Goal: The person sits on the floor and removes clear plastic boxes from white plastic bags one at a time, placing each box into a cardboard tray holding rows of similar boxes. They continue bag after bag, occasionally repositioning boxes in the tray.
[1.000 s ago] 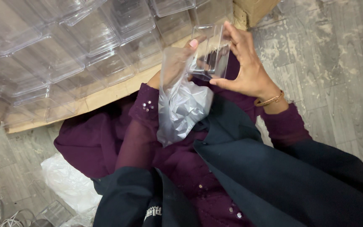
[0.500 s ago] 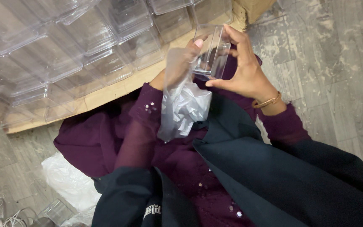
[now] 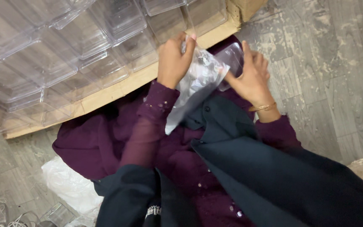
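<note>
A clear plastic bag (image 3: 194, 86) is gripped at its upper end by the left hand (image 3: 173, 59), fingers closed on the film; a small clear plastic box (image 3: 232, 59) is clamped in the right hand (image 3: 251, 77), just right of the bag's mouth and touching it; the two hands are held close together above the lap. The bag's long axis runs from far right down to near left; the box lies nearer the right hand. Stacked clear boxes (image 3: 64, 54) fill a cardboard carton (image 3: 106, 94) at far left; grey floor (image 3: 328, 63) lies to the right.
</note>
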